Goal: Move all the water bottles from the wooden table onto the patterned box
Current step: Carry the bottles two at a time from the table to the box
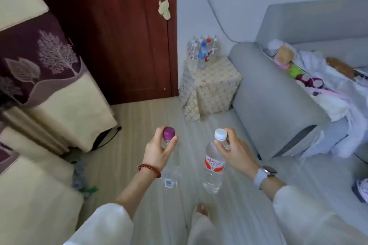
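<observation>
Gripping only by the necks, the left hand (157, 149) carries a purple-capped bottle (169, 157) and the right hand (233, 149) a red-labelled bottle (214, 165), both hanging over the floor, well short of the patterned box (211, 85). Its far left corner is already crowded with bottles (201, 49); setting these down carelessly could topple them or slip a neck loose.

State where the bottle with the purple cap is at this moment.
In the head view, the purple-capped bottle hangs by its neck from the left hand, above the floor and left of the white-capped bottle in the right hand.
</observation>
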